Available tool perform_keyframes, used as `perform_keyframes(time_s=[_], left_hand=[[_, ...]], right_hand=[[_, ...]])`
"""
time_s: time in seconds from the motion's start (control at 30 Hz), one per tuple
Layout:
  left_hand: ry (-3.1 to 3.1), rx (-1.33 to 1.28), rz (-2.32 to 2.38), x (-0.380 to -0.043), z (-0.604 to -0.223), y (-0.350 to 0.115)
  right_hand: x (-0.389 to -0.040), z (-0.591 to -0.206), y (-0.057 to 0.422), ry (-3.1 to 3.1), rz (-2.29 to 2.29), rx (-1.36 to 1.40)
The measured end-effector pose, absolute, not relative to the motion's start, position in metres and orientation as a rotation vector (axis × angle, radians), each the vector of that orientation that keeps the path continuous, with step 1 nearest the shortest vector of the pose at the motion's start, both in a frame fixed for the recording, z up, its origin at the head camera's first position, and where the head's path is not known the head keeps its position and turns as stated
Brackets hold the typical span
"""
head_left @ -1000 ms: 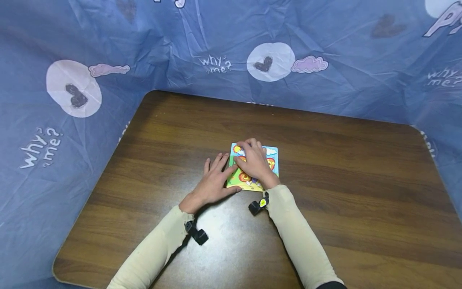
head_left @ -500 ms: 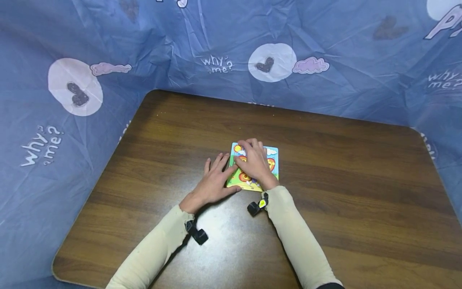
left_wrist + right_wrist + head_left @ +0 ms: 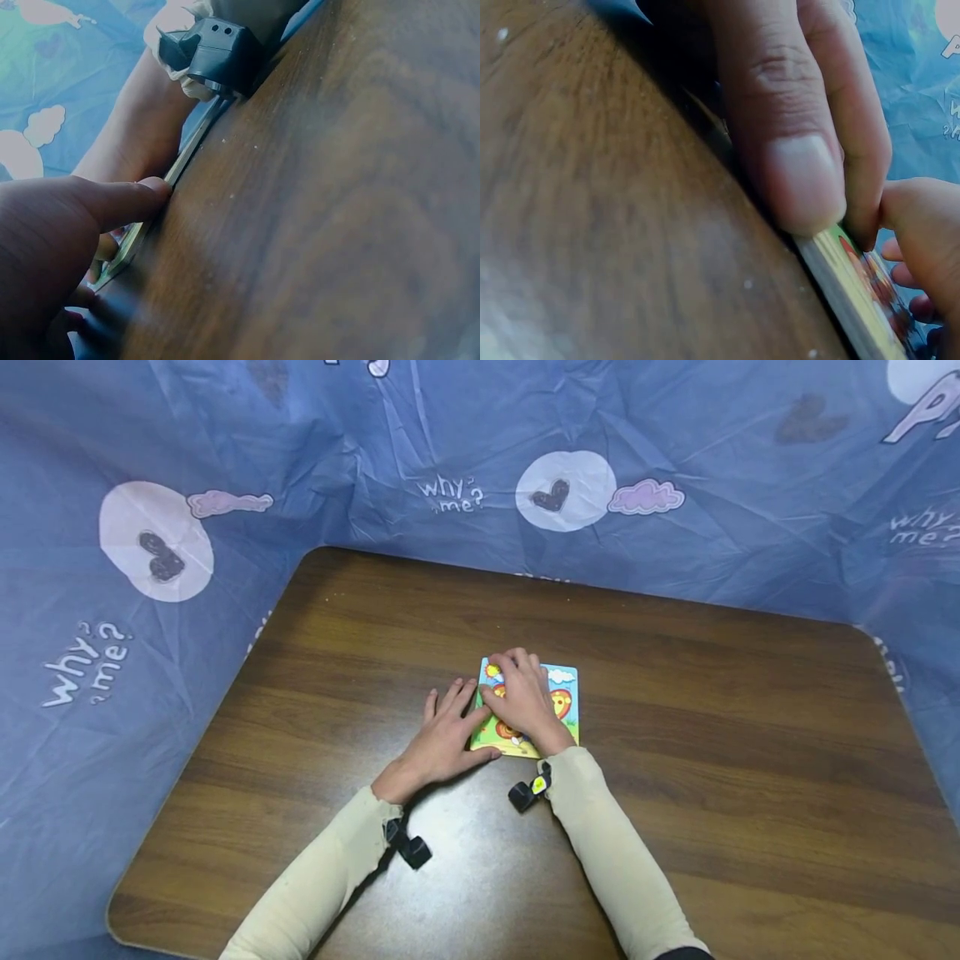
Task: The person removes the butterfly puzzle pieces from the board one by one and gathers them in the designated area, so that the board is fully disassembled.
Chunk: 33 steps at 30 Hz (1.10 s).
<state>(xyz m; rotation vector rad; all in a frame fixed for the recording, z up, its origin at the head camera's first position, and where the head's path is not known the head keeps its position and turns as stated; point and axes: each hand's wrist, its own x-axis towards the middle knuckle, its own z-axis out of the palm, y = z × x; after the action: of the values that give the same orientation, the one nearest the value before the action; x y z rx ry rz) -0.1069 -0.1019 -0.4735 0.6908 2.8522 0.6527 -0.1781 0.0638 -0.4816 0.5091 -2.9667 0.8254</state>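
Note:
A small square wooden puzzle board (image 3: 561, 703) lies on the table, printed with a sun, clouds, grass and orange and yellow wing-like shapes. My left hand (image 3: 438, 745) spreads along its left side, thumb (image 3: 142, 196) against the near edge and index finger over the picture. Bent over the middle of the board, my right hand (image 3: 528, 703) covers much of the print, fingers toward the far edge and thumb on the left part. In the right wrist view, the layered board edge (image 3: 844, 300) runs beneath my left thumb. I cannot tell whether my right fingers pinch a piece.
The brown wood-grain table (image 3: 720, 760) extends around the board on all sides. Behind and beside it hangs a blue printed cloth (image 3: 465, 427). Black cameras, one on the left wrist (image 3: 411, 847) and one on the right wrist (image 3: 522, 795), sit low over the tabletop.
My right hand has shifted slightly left and turned a little, showing more of the board's right-hand wing shape. Left hand and board stay where they were.

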Motion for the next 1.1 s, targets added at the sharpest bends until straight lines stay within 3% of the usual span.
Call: perform_keyframes(time_s=[1.1], left_hand=[[2.831, 0.671, 0.655, -0.1085, -0.4746, -0.1012]], right_hand=[[-0.1794, -0.4866, 0.0642, -2.951, 0.893, 0.481]])
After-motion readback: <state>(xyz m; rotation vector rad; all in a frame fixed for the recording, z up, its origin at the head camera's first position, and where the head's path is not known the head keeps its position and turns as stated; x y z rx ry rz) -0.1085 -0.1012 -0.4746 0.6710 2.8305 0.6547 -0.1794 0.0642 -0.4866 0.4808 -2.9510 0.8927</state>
